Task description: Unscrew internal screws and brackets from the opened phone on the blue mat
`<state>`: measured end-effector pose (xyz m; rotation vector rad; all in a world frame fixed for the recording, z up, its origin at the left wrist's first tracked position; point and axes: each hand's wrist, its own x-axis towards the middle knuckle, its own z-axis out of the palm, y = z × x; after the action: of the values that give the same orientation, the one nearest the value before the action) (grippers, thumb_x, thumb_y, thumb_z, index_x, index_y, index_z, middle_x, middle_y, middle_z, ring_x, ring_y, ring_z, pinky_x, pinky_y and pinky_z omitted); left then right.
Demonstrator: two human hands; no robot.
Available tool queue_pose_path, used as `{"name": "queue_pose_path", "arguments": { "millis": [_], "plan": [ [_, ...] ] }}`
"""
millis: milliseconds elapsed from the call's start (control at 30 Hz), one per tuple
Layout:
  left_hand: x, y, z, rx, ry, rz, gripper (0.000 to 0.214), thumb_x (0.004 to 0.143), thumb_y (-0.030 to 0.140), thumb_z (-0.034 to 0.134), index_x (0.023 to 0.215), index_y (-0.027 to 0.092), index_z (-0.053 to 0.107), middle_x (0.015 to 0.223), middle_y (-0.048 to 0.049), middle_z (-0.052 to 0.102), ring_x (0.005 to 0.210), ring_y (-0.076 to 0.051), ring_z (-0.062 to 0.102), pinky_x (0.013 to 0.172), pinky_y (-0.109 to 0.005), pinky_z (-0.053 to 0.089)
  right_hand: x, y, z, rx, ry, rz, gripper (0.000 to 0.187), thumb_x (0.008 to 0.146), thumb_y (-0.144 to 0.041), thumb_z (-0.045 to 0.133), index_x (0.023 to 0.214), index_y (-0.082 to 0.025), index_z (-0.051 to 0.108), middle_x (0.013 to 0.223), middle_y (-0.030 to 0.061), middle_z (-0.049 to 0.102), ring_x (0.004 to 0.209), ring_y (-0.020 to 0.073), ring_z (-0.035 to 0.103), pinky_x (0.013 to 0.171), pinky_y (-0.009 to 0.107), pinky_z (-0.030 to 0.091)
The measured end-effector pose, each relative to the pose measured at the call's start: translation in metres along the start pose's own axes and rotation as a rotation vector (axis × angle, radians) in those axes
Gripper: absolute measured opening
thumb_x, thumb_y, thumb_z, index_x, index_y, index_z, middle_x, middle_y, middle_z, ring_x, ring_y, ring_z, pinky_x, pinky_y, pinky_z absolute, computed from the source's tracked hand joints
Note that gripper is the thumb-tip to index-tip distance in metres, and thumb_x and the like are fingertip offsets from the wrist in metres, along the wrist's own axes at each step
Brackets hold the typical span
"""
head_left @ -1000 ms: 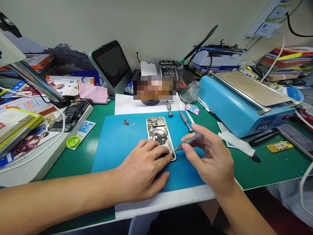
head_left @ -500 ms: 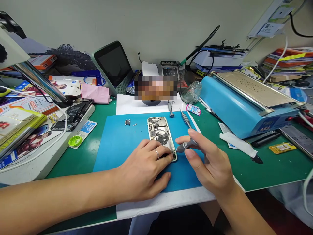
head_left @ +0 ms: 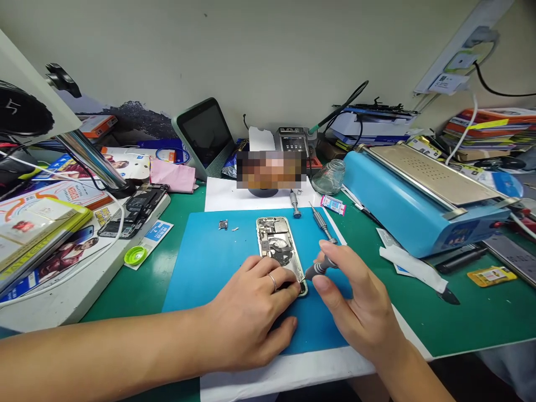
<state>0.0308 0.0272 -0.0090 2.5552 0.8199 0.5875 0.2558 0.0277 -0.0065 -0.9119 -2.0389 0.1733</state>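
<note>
An opened phone (head_left: pixel 280 245) lies on a blue mat (head_left: pixel 201 268), its inner parts and a round coil area exposed. My left hand (head_left: pixel 259 307) rests across the phone's lower half, fingers bent over it and holding it down, hiding part of the frame. My right hand (head_left: pixel 360 301) grips a small grey screwdriver (head_left: pixel 320 267) between thumb and fingers. The driver slants down to the left, its tip at the phone's lower right edge beside my left fingertips; exact contact is too small to tell. Upper left on the mat sit a small dark component (head_left: pixel 223 224) and a tiny metal piece (head_left: pixel 235 229).
Two more screwdrivers (head_left: pixel 321 222) (head_left: pixel 295 205) lie beyond the phone. A glass jar (head_left: pixel 329 177) stands behind them, left of a blue heating-plate machine (head_left: pixel 389 209). Another opened phone (head_left: pixel 136 211) rests at left near a green cap (head_left: pixel 135 255) and a lamp pole (head_left: pixel 94 162).
The camera has tilted up, so the whole scene sits lower in view. Both hands keep their hold on the phone and the screwdriver, with only slight finger movement.
</note>
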Motion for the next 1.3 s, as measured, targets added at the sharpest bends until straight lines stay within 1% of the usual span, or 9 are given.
{"name": "queue_pose_path", "arguments": {
  "millis": [100, 233, 400, 567, 700, 767, 967, 1167, 1300],
  "plan": [
    [-0.001, 0.001, 0.0, -0.006, 0.003, 0.0, 0.028, 0.1, 0.029, 0.057, 0.123, 0.017, 0.066, 0.128, -0.008, 0.067, 0.11, -0.028, 0.058, 0.092, -0.047, 0.044, 0.0, -0.001, 0.0, -0.035, 0.019, 0.025, 0.061, 0.1, -0.01, 0.059, 0.157, -0.028, 0.044, 0.103, 0.0034, 0.065, 0.087, 0.0173, 0.063, 0.082, 0.032, 0.056],
    [-0.001, 0.001, 0.001, -0.011, 0.003, -0.006, 0.033, 0.099, 0.029, 0.058, 0.129, 0.018, 0.064, 0.128, -0.0074, 0.067, 0.108, -0.027, 0.058, 0.091, -0.047, 0.045, 0.0, 0.001, 0.001, -0.001, -0.005, 0.021, 0.059, 0.102, -0.011, 0.056, 0.157, -0.028, 0.042, 0.121, 0.0066, 0.066, 0.107, 0.0196, 0.065, 0.097, 0.034, 0.054],
    [-0.001, 0.0, 0.001, -0.022, 0.004, -0.009, 0.033, 0.098, 0.03, 0.059, 0.129, 0.018, 0.064, 0.128, -0.0076, 0.067, 0.109, -0.028, 0.058, 0.091, -0.047, 0.045, -0.001, 0.001, 0.001, -0.029, 0.017, 0.046, 0.058, 0.101, -0.012, 0.058, 0.155, -0.028, 0.045, 0.106, 0.0032, 0.065, 0.091, 0.0169, 0.065, 0.089, 0.031, 0.056],
    [0.0, 0.0, 0.001, -0.032, 0.002, -0.014, 0.033, 0.098, 0.029, 0.059, 0.129, 0.018, 0.064, 0.127, -0.0078, 0.067, 0.108, -0.027, 0.058, 0.093, -0.047, 0.045, -0.006, 0.002, 0.004, 0.005, -0.003, 0.068, 0.058, 0.101, -0.013, 0.058, 0.154, -0.03, 0.043, 0.124, 0.0058, 0.068, 0.112, 0.0184, 0.067, 0.106, 0.034, 0.054],
    [0.001, 0.001, 0.002, -0.04, -0.004, -0.025, 0.033, 0.098, 0.03, 0.06, 0.129, 0.019, 0.064, 0.126, -0.0072, 0.067, 0.108, -0.027, 0.058, 0.092, -0.047, 0.046, -0.009, 0.005, 0.009, 0.102, 0.011, 0.238, 0.057, 0.103, -0.017, 0.058, 0.156, -0.032, 0.04, 0.112, 0.0016, 0.074, 0.101, 0.0141, 0.073, 0.095, 0.026, 0.06],
    [0.001, 0.0, 0.002, -0.047, -0.008, -0.026, 0.033, 0.098, 0.031, 0.06, 0.129, 0.019, 0.064, 0.127, -0.0071, 0.067, 0.108, -0.027, 0.059, 0.092, -0.047, 0.046, -0.01, 0.006, 0.01, 0.132, 0.02, 0.269, 0.056, 0.104, -0.019, 0.058, 0.155, -0.032, 0.04, 0.108, 0.0011, 0.075, 0.098, 0.0133, 0.074, 0.091, 0.024, 0.062],
    [0.003, -0.002, 0.004, -0.043, 0.026, 0.001, 0.035, 0.096, 0.029, 0.062, 0.129, 0.018, 0.064, 0.125, -0.0071, 0.068, 0.105, -0.026, 0.06, 0.09, -0.046, 0.047, -0.013, 0.008, 0.006, 0.084, 0.033, 0.201, 0.058, 0.101, -0.018, 0.061, 0.155, -0.031, 0.043, 0.106, 0.0023, 0.077, 0.095, 0.0151, 0.077, 0.091, 0.026, 0.064],
    [0.003, -0.005, 0.009, -0.015, 0.058, 0.016, 0.036, 0.093, 0.027, 0.064, 0.128, 0.019, 0.065, 0.124, -0.007, 0.069, 0.105, -0.026, 0.061, 0.087, -0.045, 0.047, -0.013, 0.003, -0.001, 0.077, -0.073, 0.012, 0.062, 0.102, -0.011, 0.051, 0.16, -0.027, 0.038, 0.13, 0.0096, 0.074, 0.117, 0.0207, 0.074, 0.105, 0.035, 0.06],
    [0.003, -0.006, 0.012, -0.002, 0.084, 0.034, 0.034, 0.091, 0.028, 0.065, 0.124, 0.018, 0.066, 0.122, -0.0066, 0.07, 0.102, -0.026, 0.061, 0.085, -0.045, 0.046, -0.006, 0.001, 0.0, 0.117, -0.047, -0.016, 0.065, 0.1, -0.005, 0.051, 0.159, -0.03, 0.041, 0.117, 0.0048, 0.075, 0.104, 0.0159, 0.074, 0.096, 0.028, 0.062]
  ]
}}
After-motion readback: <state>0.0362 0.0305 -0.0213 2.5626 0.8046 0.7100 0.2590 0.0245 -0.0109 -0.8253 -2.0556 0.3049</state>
